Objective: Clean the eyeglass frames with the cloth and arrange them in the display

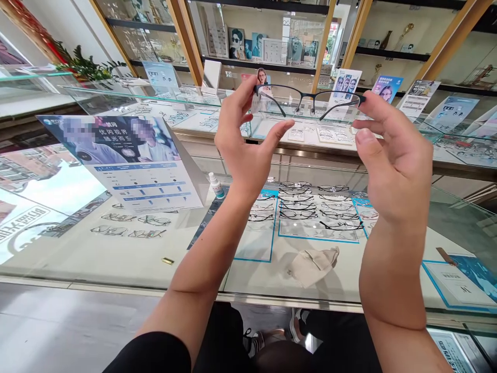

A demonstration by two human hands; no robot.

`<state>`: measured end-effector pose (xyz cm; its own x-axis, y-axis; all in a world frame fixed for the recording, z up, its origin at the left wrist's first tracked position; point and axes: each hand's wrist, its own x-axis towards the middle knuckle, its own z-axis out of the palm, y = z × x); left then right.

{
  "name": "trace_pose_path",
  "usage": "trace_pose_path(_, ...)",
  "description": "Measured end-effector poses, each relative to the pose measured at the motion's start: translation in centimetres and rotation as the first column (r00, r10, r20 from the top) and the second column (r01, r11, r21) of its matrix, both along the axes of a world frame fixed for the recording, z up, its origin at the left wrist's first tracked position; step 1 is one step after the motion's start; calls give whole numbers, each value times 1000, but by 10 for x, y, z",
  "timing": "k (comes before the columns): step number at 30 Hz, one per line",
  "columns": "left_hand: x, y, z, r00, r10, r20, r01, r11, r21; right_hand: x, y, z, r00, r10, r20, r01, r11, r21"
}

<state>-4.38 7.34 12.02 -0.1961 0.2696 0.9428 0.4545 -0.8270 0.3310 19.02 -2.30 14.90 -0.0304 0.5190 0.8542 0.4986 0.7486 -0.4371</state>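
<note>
Standing at the left on the desk [135,267], a glass-topped display case, a folded sign [147,181] carries pictured people above a printed chart. Within the case, near the sign's lower edge, lie spectacle frames [149,221] in rows; a small gold plate [167,261] lies nearer the front. A white bottle [216,187] with a bluish label stands between the sign and the left forearm [229,228]; its contents cannot be made out. The left hand [246,137] is raised, its fingers holding the left end of the eyeglasses [308,96], thumb spread apart below. The eyeglasses are suspended between both hands, above the desk, their dark temples slanting inward. Beneath, the case contains blue-edged panels [256,243] bearing further frames [298,214] in rows, with a crumpled beige cloth [314,267] in front. The right hand [399,150] has its fingers on the eyeglasses' right end, thumb likewise parted below. At far right lies a blue-bordered card [460,282]. Behind, a second glass case [295,151] holds additional eyewear [334,135].
</note>
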Motion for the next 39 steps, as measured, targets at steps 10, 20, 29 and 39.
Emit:
trace_pose_path(10, 2, 3, -3, 999, 52, -3, -52, 997, 52, -5, -2, 1, 993, -12, -121, 20, 998, 63)
trace_pose_path(20, -2, -36, -21, 990, 111, -82, -115, 992, -42, -8, -4, -9, 936, -1, -351, 23, 998, 59)
trace_pose_path(29, -7, -43, -115, 995, 71, -74, -84, 980, -181, -12, 14, -122, 905, -155, -397, 26, 950, -312)
trace_pose_path(39, -7, -45, -134, 990, 72, -125, -87, 989, -121, -16, 11, -140, 891, -112, -440, -67, 926, -371)
